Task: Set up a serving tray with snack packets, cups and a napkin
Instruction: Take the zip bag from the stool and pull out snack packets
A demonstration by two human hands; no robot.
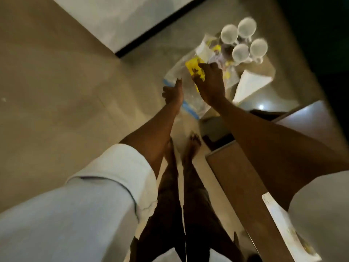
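Observation:
The view is blurred and tilted. My right hand (211,82) is closed on a yellow snack packet (194,69) above a clear tray with a blue edge (186,105). My left hand (173,93) touches the tray's near-left side, fingers pointing forward; whether it grips the rim is unclear. Several white cups (243,42) stand together beyond the packet. More white and yellow packets (209,51) lie between the cups and my right hand. A folded white napkin (249,85) lies to the right of the tray.
The things rest on a small surface over a beige tiled floor (66,82). A brown wooden furniture edge (238,186) runs along the lower right. My bare feet (188,148) stand below. A white wall with a dark skirting (151,31) is behind.

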